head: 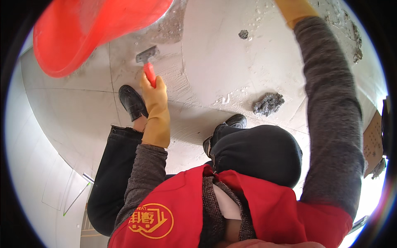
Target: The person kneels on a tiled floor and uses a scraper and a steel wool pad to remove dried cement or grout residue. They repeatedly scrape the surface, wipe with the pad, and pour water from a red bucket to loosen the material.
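Note:
In a yellow rubber glove, my left hand [155, 100] grips the red handle of a scraper [149, 73]. The scraper's wide grey head [147, 54] points away from me over the wet, streaked tile floor [173, 74]. My right hand [296, 14], also in a yellow rubber glove, reaches out to the top edge of the view; its fingers are cut off. A grey clump of wire-like scouring wool [269, 104] lies on the floor before my right knee. Farther off sits a smaller dark clump [243, 34].
A large red plastic tub [73, 46] stands at the top left, beyond the scraper. Foamy water [228, 98] and grey residue [356, 43] mark the floor. A cardboard box [373, 142] is at the right. My black shoes [131, 100] rest on the tiles.

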`<state>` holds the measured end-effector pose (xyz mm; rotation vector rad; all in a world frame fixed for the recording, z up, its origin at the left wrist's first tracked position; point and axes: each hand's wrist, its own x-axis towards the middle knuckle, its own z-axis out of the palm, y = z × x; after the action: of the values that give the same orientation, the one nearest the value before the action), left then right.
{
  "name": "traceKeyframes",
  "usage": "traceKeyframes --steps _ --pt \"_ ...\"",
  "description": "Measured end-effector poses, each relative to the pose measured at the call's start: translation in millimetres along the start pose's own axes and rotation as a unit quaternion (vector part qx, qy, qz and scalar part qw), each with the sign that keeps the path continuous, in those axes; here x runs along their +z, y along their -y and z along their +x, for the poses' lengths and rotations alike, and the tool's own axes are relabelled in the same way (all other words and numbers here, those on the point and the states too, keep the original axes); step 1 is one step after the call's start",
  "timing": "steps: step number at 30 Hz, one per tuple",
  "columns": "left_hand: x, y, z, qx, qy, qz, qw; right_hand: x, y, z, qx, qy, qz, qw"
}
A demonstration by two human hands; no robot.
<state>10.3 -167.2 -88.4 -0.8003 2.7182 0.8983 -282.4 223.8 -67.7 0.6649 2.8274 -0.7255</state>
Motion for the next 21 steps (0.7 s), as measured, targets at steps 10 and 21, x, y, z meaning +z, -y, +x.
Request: traceKeyframes --steps 10,21 --pt "-7.9 -168.9 -20.5 0.221 0.334 -0.068 0.914 -59.4 20.1 -218.9 0.09 0.304 0.329 0.89" --pt "-5.2 -166.6 -77.2 0.206 0.392 0.017 0.897 -64.6 -75.3 -319.5 -0.154 0.423 0.336 0.827"
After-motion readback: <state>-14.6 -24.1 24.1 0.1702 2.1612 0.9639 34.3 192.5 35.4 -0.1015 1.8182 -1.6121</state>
